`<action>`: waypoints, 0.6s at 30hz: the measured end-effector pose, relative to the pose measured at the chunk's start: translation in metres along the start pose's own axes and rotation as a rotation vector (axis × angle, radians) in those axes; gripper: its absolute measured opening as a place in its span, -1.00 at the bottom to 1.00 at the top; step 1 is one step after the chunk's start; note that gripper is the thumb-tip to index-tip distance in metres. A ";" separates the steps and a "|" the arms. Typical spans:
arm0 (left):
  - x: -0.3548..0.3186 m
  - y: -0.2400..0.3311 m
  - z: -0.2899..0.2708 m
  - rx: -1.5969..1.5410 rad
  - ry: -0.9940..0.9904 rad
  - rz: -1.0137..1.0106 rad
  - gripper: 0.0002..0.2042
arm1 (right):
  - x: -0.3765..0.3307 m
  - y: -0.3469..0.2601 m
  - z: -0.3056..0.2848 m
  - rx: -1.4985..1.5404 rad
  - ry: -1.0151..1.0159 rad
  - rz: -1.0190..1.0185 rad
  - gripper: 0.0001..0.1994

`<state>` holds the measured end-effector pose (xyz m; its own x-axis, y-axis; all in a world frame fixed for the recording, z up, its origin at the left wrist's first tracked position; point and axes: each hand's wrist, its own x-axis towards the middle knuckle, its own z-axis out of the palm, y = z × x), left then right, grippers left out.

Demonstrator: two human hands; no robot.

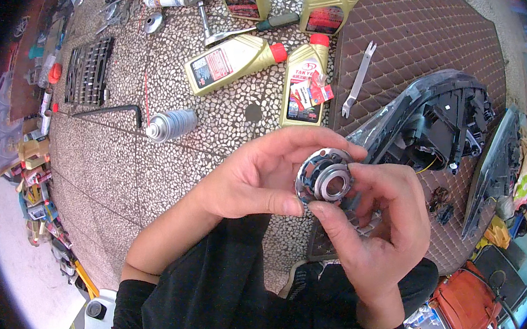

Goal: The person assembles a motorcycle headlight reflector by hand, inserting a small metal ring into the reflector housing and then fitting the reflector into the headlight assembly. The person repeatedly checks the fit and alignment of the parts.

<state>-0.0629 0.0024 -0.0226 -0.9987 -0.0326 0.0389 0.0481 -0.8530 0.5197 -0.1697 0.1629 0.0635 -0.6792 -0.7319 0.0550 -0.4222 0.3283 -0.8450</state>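
Between my two hands is a round metal part [321, 185] with a notched rim, dark pieces inside it and a raised, hollow hub that faces up toward me. My left hand [256, 175] closes on its left side, with the thumb below and the fingers over the top. From the right, my right hand [380, 222] pinches the hub side between thumb and forefinger. Something shiny shows under its curled fingers, too hidden to name. Beyond my hands lie a headlight assembly [433, 126], a flat pry tool [359, 79] and a spray can [173, 125].
Gold oil bottles [231, 66] stand and lie on the pebbled floor [94, 168] ahead. A socket set [88, 71], a bent hex key [114, 110] and a hammer [203, 12] are farther left. A brown quilted mat [406, 36] lies right, an orange bag [467, 304] near its lower edge.
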 end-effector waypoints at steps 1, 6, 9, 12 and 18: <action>0.000 -0.001 -0.001 -0.011 0.010 0.006 -0.25 | 0.000 0.000 0.000 0.011 0.008 0.004 -0.56; 0.001 -0.003 -0.001 0.033 0.045 0.032 -0.25 | 0.009 0.006 -0.007 0.132 -0.013 -0.010 -0.72; -0.001 0.000 0.003 -0.055 0.069 -0.032 -0.25 | 0.012 0.002 -0.018 0.264 -0.062 0.196 -0.76; -0.001 0.001 0.008 -0.109 0.127 -0.049 -0.23 | 0.017 0.004 -0.022 0.250 -0.066 0.130 -0.76; -0.001 0.003 0.008 -0.092 0.163 -0.073 -0.20 | 0.017 0.001 -0.020 0.253 -0.079 0.163 -0.74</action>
<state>-0.0614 0.0045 -0.0142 -0.9892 -0.0468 -0.1390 -0.0186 -0.9001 0.4352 -0.1934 0.1622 0.0745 -0.6726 -0.7294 -0.1250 -0.1422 0.2932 -0.9454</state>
